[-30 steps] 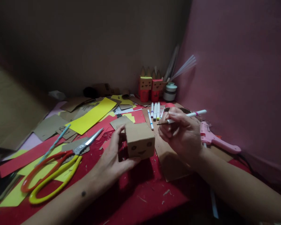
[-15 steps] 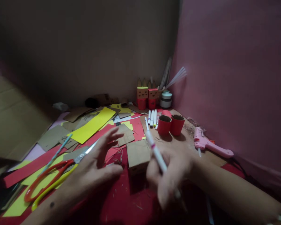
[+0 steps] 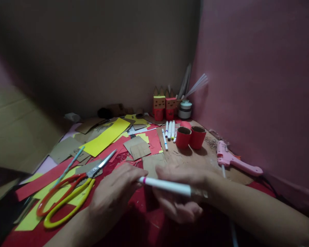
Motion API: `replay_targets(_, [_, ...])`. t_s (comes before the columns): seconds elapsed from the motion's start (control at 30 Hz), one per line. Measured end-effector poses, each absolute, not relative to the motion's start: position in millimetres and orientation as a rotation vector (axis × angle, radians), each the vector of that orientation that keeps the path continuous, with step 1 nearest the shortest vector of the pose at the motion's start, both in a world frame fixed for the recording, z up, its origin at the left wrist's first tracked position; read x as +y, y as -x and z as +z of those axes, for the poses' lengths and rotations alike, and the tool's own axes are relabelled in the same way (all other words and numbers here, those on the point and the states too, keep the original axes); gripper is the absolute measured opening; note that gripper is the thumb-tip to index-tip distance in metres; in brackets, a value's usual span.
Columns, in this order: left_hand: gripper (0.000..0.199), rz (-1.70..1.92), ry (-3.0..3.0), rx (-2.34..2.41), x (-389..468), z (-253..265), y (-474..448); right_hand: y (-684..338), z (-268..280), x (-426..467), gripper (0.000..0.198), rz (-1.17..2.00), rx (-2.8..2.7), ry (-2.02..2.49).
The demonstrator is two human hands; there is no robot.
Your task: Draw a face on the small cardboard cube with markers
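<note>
Left hand (image 3: 115,190) pinches the marker's (image 3: 167,186) ringed end; right hand (image 3: 181,174) half-curled behind it, can't tell if gripping. Box (image 3: 154,163) sits just beyond on the worktop (image 3: 144,219). Risk: weak pinch drops marker; tip, if uncapped, streaks cardboard.

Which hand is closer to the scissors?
Left. The left hand is close beside the scissors; the right hand is farther off, with the left hand between them.
</note>
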State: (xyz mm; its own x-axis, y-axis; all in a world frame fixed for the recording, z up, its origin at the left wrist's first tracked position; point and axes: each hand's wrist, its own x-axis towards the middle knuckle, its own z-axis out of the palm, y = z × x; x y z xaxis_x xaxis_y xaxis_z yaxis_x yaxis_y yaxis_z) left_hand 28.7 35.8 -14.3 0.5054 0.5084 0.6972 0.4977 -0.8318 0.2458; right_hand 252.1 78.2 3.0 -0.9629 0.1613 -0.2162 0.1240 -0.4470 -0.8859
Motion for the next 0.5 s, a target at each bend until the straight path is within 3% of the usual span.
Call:
replay_targets(0.13, [0.019,1.245,-2.545,1.094,34,-13,-32,-250,-3,82,0.025,2.107,-1.422,0.443])
replay_targets(0.23, [0.019,1.189,-2.534,1.038,34,-12,-36,-250,7,71,0.038,1.849,-1.694,0.491])
replay_targets(0.33, [0.02,1.087,-2.499,0.909,33,-11,-39,-249,13,60,0.019,1.681,-1.854,0.556])
replay_targets(0.5, [0.029,0.775,-2.132,0.915,29,-1,-38,-248,4,59,0.034,1.667,-1.802,0.564])
